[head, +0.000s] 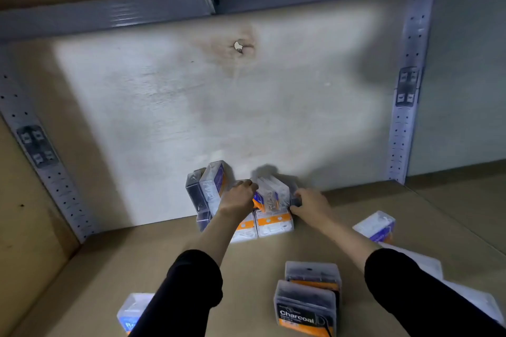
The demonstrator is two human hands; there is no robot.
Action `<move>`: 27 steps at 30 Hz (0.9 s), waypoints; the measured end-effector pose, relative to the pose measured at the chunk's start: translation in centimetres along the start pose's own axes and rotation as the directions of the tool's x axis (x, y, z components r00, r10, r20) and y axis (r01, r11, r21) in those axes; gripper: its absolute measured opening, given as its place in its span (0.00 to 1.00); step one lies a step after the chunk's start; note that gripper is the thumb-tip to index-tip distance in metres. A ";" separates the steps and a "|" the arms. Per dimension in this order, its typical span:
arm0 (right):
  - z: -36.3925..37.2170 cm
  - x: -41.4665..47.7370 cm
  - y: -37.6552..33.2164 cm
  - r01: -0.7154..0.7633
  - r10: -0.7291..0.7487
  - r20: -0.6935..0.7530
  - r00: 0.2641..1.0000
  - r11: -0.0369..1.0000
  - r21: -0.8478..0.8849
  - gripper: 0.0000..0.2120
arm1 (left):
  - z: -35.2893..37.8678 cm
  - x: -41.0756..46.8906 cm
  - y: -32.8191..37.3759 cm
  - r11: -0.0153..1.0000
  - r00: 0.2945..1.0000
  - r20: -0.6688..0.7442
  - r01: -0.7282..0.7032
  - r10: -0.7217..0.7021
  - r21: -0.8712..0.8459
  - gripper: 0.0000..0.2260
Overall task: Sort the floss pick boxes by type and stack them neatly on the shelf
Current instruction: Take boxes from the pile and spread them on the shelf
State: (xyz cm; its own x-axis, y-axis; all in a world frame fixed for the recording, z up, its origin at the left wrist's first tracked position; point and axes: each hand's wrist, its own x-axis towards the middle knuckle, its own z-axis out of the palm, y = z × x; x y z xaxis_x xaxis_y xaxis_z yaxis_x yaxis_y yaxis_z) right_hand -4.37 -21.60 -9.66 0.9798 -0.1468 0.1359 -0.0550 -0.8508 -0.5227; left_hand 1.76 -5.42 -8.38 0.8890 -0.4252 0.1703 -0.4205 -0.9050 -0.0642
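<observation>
A cluster of floss pick boxes stands against the shelf's back wall. My left hand (238, 195) and my right hand (310, 204) both grip a clear white-and-orange box (272, 195) that sits tilted on top of two similar boxes (273, 223). To the left, a clear box with a purple label (212, 186) leans beside dark charcoal boxes (195, 190). Two charcoal boxes (305, 306) stand near me at the front. One clear box (376, 224) lies at the right and another (132, 310) at the front left.
The cardboard-lined shelf floor (153, 257) stretches left and right of the cluster. Perforated grey metal uprights (405, 107) frame the white back wall (219, 107), which has a small hole. The upper shelf's beam (109, 13) runs overhead.
</observation>
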 end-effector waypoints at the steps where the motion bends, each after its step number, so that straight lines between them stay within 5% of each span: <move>1: 0.3 1.0 -0.4 0.006 -0.006 -0.005 1.000 1.000 0.010 0.12 | 0.1 0.5 -0.3 1.000 1.000 0.006 -0.010 0.010 0.006 0.20; 7: 1.4 5.4 -1.6 0.032 -0.033 0.011 0.999 0.996 0.080 0.22 | 0.6 3.2 -1.6 0.984 0.982 0.065 -0.178 0.175 0.033 0.25; 17: -0.7 7.7 0.0 -0.057 0.030 0.137 0.990 0.979 0.196 0.15 | 1.3 4.9 -2.7 0.941 0.933 0.122 -0.334 0.338 -0.055 0.26; 27: -1.3 7.6 -0.2 -0.093 0.062 0.319 0.946 0.992 0.084 0.15 | -0.5 4.3 -2.2 0.902 0.872 0.242 -0.431 0.426 -0.032 0.26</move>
State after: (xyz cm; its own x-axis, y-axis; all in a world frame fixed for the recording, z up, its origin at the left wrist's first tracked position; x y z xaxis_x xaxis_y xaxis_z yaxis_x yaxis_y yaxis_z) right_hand 2.86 -23.16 -7.43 0.9845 -0.0308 -0.1725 -0.1301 -0.7881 -0.6017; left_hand 6.42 -5.24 -7.00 0.6398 -0.7596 -0.1168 -0.7685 -0.6320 -0.0995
